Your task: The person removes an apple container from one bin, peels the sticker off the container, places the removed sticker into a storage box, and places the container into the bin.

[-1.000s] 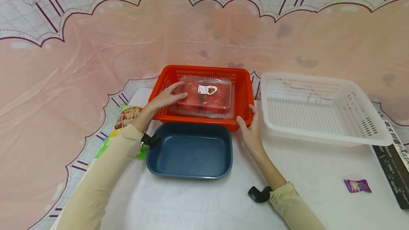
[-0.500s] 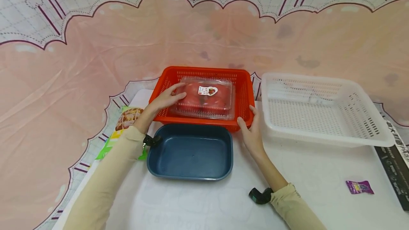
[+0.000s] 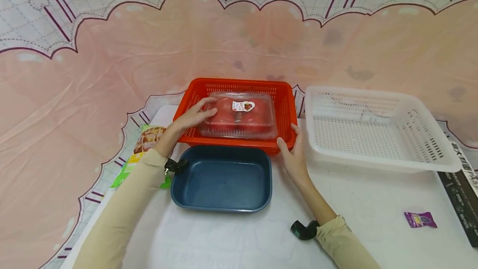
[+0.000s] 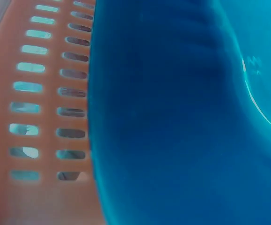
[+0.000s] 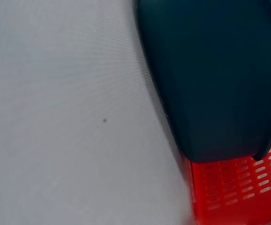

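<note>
A clear clamshell of red produce lies inside the red basket. The left hand, fingers extended and loose, is at its left edge; the right hand grasps the basket's near right corner, beside the blue tub.

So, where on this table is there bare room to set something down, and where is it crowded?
Bare: the table in front of the blue tray, and between the right sleeve, white basket and purple packet. Crowded: the red basket, holding the clear pack, with left hand over one side, right hand at a corner, tray close.
</note>
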`<action>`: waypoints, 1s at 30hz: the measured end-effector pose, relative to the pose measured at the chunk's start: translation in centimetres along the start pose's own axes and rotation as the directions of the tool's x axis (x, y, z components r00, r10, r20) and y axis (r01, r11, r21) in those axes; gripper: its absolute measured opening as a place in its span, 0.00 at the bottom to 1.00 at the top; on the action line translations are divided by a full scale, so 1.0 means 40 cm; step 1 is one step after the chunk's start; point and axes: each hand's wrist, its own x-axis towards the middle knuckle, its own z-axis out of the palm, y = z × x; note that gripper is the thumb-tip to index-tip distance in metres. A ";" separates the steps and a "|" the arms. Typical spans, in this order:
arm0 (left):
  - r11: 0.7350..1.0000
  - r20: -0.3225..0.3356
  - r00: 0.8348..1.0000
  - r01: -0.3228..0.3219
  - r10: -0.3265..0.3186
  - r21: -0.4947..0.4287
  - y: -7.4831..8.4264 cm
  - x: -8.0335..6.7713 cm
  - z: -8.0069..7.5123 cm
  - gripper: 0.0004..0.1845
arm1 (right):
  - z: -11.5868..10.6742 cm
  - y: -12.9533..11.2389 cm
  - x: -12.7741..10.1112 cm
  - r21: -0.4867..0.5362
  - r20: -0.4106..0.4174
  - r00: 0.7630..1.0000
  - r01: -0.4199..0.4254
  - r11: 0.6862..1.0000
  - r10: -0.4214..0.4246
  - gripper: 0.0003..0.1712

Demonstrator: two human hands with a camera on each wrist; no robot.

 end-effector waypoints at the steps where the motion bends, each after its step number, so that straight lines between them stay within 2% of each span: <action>1: 1.000 -0.002 1.000 -0.002 0.002 -0.010 0.002 -0.001 0.000 0.33 | 0.000 0.007 0.003 0.001 -0.001 1.000 0.009 1.000 -0.009 0.39; 7: 0.998 -0.032 0.999 -0.028 0.027 -0.051 0.009 -0.008 0.000 0.31 | -0.003 0.010 0.005 0.000 -0.008 1.000 0.015 1.000 -0.015 0.38; 14: 0.997 -0.087 0.995 -0.049 0.043 -0.062 0.011 -0.013 -0.005 0.29 | -0.003 -0.048 -0.016 -0.021 0.007 1.000 -0.022 1.000 0.022 0.39; 20: 0.997 -0.091 0.995 -0.049 0.044 -0.053 0.010 -0.012 -0.004 0.28 | -0.001 -0.076 -0.028 -0.030 0.011 1.000 -0.014 0.999 0.014 0.38; 30: 0.995 -0.096 0.993 -0.078 0.071 -0.067 0.011 -0.018 -0.004 0.29 | -0.004 -0.069 -0.027 -0.034 0.013 1.000 -0.016 0.999 0.017 0.39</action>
